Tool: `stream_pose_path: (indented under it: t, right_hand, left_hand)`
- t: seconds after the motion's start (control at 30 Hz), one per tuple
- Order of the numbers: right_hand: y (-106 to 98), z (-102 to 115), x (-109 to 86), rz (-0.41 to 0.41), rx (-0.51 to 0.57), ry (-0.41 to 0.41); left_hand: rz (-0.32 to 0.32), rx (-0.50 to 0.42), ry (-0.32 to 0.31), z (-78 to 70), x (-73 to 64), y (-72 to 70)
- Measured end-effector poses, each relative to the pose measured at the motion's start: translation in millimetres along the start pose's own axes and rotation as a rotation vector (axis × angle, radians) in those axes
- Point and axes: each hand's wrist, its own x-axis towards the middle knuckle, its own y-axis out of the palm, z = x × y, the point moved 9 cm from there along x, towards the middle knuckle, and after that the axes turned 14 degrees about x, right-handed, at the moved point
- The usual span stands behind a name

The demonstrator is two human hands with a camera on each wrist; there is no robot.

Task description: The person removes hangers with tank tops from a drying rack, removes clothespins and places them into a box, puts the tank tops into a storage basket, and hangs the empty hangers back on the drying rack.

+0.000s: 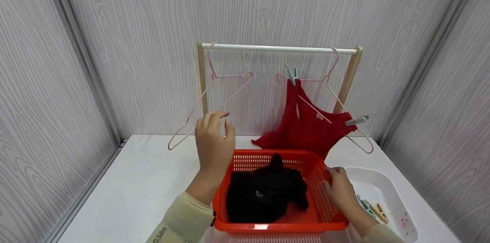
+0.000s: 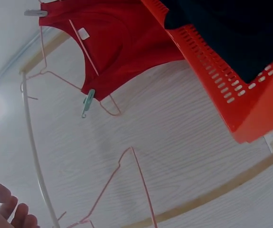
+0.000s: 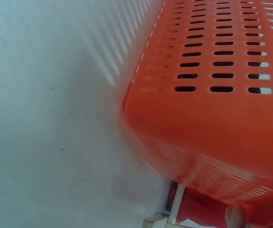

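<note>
My left hand (image 1: 215,141) is raised in front of the bare pink hanger (image 1: 188,120), its fingers loosely curved and nothing between them and the thumb. In the left wrist view, the fingers of this hand (image 2: 5,206) show at the lower left corner. My right hand (image 1: 340,189) grips the right rim of the red plastic basket (image 1: 281,227), near its far corner. Inside the basket lies a bunched black garment (image 1: 264,193). Behind it, a red sleeveless top (image 1: 306,132) hangs askew from a second pink hanger (image 1: 332,67), held by a green clothespin (image 1: 291,75) and a pale clothespin (image 1: 358,120).
A rack with a white rail (image 1: 268,48) and wooden posts stands against the back wall. To the right of the basket sits a white tray (image 1: 398,197) containing several clothespins (image 1: 371,210). Grained panels enclose the white table (image 1: 111,193) at the back and sides.
</note>
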Motion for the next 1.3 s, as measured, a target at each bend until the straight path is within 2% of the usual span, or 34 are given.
stream_pose_path:
  t: [0.33,0.6,0.83,1.0,1.3]
  right_hand:
    - [-2,4,-1.1,-0.007,-0.023,-0.024]
    - [-2,2,-0.7,-0.002,-0.011,-0.014]
    - [1,-1,0.7,0.006,-0.010,0.003]
    - [0,0,1.8,0.010,-0.012,0.007]
    - [1,1,3.4,0.011,-0.060,0.008]
  left_hand:
    - [0.106,-0.038,0.060,-41.3,-3.3,43.9]
    - [0.202,-0.081,0.103,-78.0,-18.2,81.5]
    - [0.351,-0.108,0.111,-108.1,-36.3,113.6]
    - [0.460,-0.093,0.117,-127.8,-50.2,136.7]
    - [0.653,-0.016,0.218,-167.2,-80.9,168.4]
